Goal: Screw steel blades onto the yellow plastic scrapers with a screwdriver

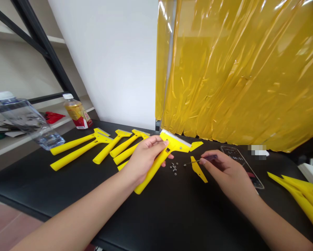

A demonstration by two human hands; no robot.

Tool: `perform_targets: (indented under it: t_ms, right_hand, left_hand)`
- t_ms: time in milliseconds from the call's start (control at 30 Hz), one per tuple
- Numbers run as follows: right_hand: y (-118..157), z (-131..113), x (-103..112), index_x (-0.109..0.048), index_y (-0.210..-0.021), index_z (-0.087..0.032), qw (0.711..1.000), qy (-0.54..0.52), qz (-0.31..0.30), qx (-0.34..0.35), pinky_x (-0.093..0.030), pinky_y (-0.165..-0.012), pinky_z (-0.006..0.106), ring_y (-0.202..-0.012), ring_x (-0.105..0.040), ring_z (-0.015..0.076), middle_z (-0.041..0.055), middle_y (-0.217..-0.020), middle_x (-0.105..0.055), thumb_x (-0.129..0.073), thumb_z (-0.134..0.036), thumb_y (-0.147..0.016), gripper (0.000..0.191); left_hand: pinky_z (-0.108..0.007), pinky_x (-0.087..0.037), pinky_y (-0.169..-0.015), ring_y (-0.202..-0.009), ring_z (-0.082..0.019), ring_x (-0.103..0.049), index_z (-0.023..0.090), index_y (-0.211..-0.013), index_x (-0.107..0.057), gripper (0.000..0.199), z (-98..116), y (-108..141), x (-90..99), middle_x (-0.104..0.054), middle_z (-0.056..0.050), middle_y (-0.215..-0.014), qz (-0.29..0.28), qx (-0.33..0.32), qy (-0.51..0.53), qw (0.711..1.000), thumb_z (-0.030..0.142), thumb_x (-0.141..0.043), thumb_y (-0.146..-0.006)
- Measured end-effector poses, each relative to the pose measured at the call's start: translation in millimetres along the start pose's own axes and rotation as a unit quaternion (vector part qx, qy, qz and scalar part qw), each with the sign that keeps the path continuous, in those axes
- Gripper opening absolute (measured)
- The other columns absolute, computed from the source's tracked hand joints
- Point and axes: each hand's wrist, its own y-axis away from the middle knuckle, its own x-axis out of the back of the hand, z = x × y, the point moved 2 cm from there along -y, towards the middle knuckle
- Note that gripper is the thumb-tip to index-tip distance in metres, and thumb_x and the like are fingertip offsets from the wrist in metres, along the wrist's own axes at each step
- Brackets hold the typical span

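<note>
My left hand (148, 153) is closed around the head of a yellow scraper (152, 172), whose metal edge points away from me and whose handle slants toward me. One screw shows in its head. In my right hand (226, 167) is a thin screwdriver (193, 162) with a purple handle, and a small screw (184, 165) appears to sit at its tip. Loose screws and nuts (174, 168) lie on the black table between my hands. A yellow flat plate (198, 170) lies beneath the screwdriver's shaft, and a second yellow plate (197, 145) lies behind it.
Several yellow scrapers (106, 148) lie in a row at the left, and more yellow parts (300, 195) at the right. A phone (242, 165) lies behind my right hand. A clear bottle (28, 118) and a drink bottle (77, 111) stand back left. A yellow plastic curtain (237, 76) hangs behind.
</note>
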Motion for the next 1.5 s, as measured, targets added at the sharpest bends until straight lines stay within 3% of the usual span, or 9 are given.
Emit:
perform_targets:
  t_ms: [233,667,833,1000,1133,1233,1500]
  right_hand:
    - [10.1,-14.3,4.6,-0.069,-0.096,-0.026,0.998,0.029,0.001,0.055,-0.052,-0.075,0.030,-0.085,-0.069,0.0200,0.0015,-0.093,-0.074,-0.064,-0.044,-0.095,0.019]
    - [12.0,-22.7,3.0,-0.068,-0.094,-0.028,0.995,0.040,-0.026,0.085,-0.052,-0.074,0.025,-0.082,-0.068,0.0156,-0.0032,-0.088,-0.072,-0.062,-0.041,-0.098,0.015]
    - [21.3,-28.0,18.3,-0.069,-0.100,-0.028,0.990,0.039,0.032,0.130,-0.054,-0.072,0.026,-0.085,-0.071,0.0173,-0.0011,-0.095,-0.074,-0.066,-0.041,-0.096,0.014]
    - [36.9,-40.6,26.3,-0.070,-0.105,-0.030,0.977,-0.007,0.116,0.178,-0.056,-0.074,0.023,-0.082,-0.070,0.0144,-0.0023,-0.094,-0.075,-0.069,-0.032,-0.096,0.010]
    - [38.8,-40.9,18.8,-0.069,-0.113,-0.032,0.970,-0.029,0.074,0.231,-0.056,-0.081,0.023,-0.090,-0.070,0.0132,-0.0024,-0.104,-0.074,-0.068,-0.024,-0.097,0.018]
    - [35.9,-34.3,13.2,-0.068,-0.115,-0.032,0.971,-0.038,0.049,0.232,-0.055,-0.083,0.025,-0.093,-0.070,0.0135,-0.0020,-0.106,-0.073,-0.069,-0.022,-0.097,0.021]
    - [34.1,-28.2,8.2,-0.069,-0.114,-0.032,0.972,-0.027,0.035,0.229,-0.055,-0.083,0.027,-0.093,-0.070,0.0143,-0.0018,-0.106,-0.073,-0.070,-0.022,-0.097,0.020]
  left_hand:
    - [-0.023,-0.052,-0.051,-0.079,-0.022,-0.075,0.017,-0.092,-0.061,0.020,-1.1,1.1,-2.4,-0.065,-0.003,-0.088,-0.015,0.010,-0.001,1.000,0.033,-0.073,-0.091]
    - [-0.023,-0.053,-0.052,-0.081,-0.022,-0.075,0.018,-0.088,-0.060,0.022,-7.5,-1.3,-0.4,-0.065,-0.004,-0.089,-0.018,0.026,-0.038,0.999,0.035,-0.073,-0.091]
    - [-0.022,-0.053,-0.053,-0.084,-0.023,-0.076,0.018,-0.083,-0.060,0.024,-14.7,-3.2,3.9,-0.065,-0.003,-0.084,-0.005,0.066,-0.056,0.996,0.035,-0.075,-0.089]
    - [-0.023,-0.054,-0.054,-0.083,-0.023,-0.076,0.018,-0.101,-0.068,0.023,-21.1,-1.4,0.6,-0.074,-0.010,-0.100,-0.023,0.109,-0.039,0.993,0.039,-0.070,-0.093]
    - [-0.024,-0.053,-0.051,-0.083,-0.025,-0.078,0.017,-0.104,-0.069,0.029,-26.2,1.6,-4.6,-0.074,-0.013,-0.112,-0.046,0.132,-0.034,0.990,0.043,-0.070,-0.093]
    - [-0.023,-0.052,-0.049,-0.081,-0.025,-0.078,0.016,-0.103,-0.069,0.030,-27.6,3.9,-7.8,-0.072,-0.013,-0.115,-0.050,0.146,-0.040,0.987,0.044,-0.072,-0.092]
    - [-0.023,-0.051,-0.049,-0.080,-0.025,-0.078,0.016,-0.096,-0.068,0.029,-23.3,7.7,-12.6,-0.071,-0.011,-0.108,-0.065,0.151,-0.039,0.986,0.043,-0.074,-0.089]
